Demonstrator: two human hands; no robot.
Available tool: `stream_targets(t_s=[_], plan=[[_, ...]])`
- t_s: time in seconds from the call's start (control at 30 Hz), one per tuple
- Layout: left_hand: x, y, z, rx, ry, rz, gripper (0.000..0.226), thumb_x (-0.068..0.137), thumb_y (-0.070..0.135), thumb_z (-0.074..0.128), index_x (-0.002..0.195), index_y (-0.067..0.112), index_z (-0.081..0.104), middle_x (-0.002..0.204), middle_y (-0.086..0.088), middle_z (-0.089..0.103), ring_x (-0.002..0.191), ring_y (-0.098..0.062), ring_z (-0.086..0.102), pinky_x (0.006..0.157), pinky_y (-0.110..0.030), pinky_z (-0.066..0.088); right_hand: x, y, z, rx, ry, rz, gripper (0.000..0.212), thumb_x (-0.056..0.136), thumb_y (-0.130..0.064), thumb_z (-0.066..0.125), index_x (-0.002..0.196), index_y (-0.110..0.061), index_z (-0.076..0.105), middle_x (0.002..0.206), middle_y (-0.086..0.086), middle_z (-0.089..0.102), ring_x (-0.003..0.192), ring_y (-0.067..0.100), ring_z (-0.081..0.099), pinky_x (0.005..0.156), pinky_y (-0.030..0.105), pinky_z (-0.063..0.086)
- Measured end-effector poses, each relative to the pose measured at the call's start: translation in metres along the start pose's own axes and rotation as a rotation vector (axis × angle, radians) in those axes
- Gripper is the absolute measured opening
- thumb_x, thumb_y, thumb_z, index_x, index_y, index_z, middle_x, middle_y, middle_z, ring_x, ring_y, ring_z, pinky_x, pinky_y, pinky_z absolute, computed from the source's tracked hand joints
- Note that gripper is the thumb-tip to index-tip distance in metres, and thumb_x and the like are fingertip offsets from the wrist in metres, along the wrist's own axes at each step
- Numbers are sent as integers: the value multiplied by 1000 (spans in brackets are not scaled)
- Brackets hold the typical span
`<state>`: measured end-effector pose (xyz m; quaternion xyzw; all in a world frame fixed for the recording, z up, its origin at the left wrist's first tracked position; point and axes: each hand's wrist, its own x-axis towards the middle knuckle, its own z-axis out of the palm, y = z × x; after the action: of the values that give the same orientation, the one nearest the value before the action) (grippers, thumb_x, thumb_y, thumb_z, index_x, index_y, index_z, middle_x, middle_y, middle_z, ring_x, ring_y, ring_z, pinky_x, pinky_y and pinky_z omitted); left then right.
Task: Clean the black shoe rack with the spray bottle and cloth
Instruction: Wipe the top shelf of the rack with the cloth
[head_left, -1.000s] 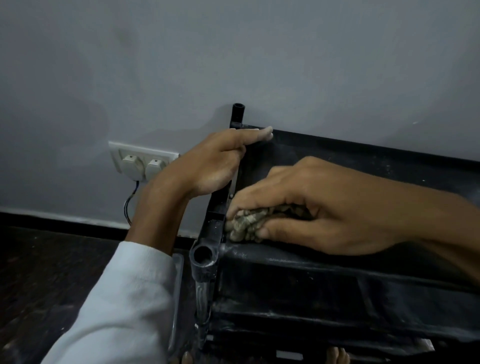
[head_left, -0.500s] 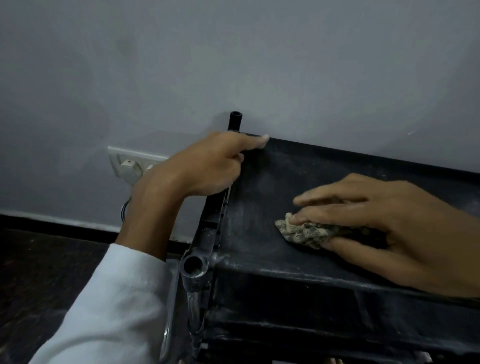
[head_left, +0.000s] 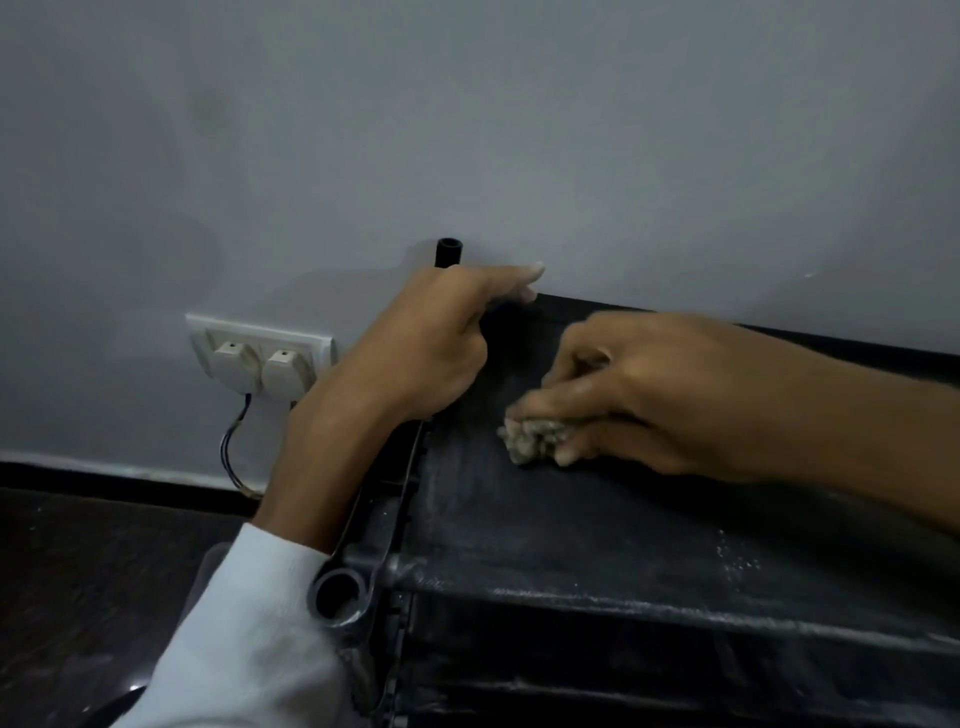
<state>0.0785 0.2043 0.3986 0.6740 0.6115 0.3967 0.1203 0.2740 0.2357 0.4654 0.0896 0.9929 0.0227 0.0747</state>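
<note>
Right hand (head_left: 675, 395), wiping stage: the fingers and thumb close around a bunched, mottled cloth (head_left: 535, 439) and press it onto the top shelf (head_left: 597, 530) of the black shoe rack (head_left: 623, 675), in the shelf's rear-left quarter.

Left hand (head_left: 415, 343): braced at the rear-left corner, with the index finger stretched along the rear edge and the other fingers curled over the left side rail (head_left: 400, 499). I read this as a steadying grasp on the frame, though the thumb is hidden from me. A white sleeve (head_left: 249, 634) covers that forearm.

Progress, as I judge it from my remote view: wiping is under way and far from finished. The shelf around the cloth shows pale streaks. A patch of white specks (head_left: 737, 561) lies toward the front-right, and a grey line of dust runs along the front edge. The open tube socket (head_left: 340, 592) at the front-left corner and the upright post (head_left: 449, 252) at the rear-left corner look unwiped. Below the front edge at least 1 lower tier is visible, too dark for me to tell its condition. I would count the right half of the top, the front edge, the frame and the lower tiers as still to be done.

The spray bottle is not identifiable in this view.

Surroundings: a grey wall (head_left: 519, 130) behind the rack, and a double wall socket (head_left: 260, 358) with 2 plugs and trailing cables (head_left: 234, 441) to the left of it.
</note>
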Motion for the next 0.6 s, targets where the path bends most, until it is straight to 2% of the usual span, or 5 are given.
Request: stream_targets(t_s=[0.1, 0.2, 0.3, 0.43, 0.6], plan=[[1, 2, -1, 5, 21, 4, 69, 83, -20, 38, 141, 15, 53, 132, 0, 63, 126, -9, 54, 104, -6, 34, 23, 26, 4, -98, 86, 66, 39, 91, -44, 53, 123, -29, 69, 104, 4, 63, 91, 24, 63, 69, 42, 55], [1, 1, -2, -5, 21, 8, 69, 83, -19, 39, 140, 16, 54, 130, 3, 64, 123, -4, 53, 95, 3, 31, 38, 37, 7, -97, 192, 120, 28, 91, -33, 66, 115, -19, 72, 111, 9, 65, 97, 31, 64, 75, 43, 55], [1, -1, -1, -11, 22, -7, 70, 82, -20, 39, 140, 17, 54, 131, 2, 63, 125, -5, 52, 99, 0, 32, 40, 33, 11, 6, 212, 116, 23, 92, -31, 66, 111, -20, 72, 102, 2, 64, 92, 22, 62, 76, 36, 51], [2, -4, 2, -58, -8, -39, 75, 81, -24, 35, 142, 16, 52, 131, 1, 63, 127, -7, 54, 108, -10, 33, 20, 14, 15, 178, 118, 39, 26, 93, -37, 63, 119, -35, 66, 103, -11, 62, 91, 2, 58, 79, 25, 51], [1, -5, 3, -91, -29, -67, 76, 81, -26, 34, 143, 16, 50, 130, 5, 63, 126, -1, 52, 101, -2, 31, -19, -1, 14, 394, 80, -65, 33, 90, -41, 71, 123, -39, 67, 105, -16, 60, 98, 5, 62, 78, 21, 51]])
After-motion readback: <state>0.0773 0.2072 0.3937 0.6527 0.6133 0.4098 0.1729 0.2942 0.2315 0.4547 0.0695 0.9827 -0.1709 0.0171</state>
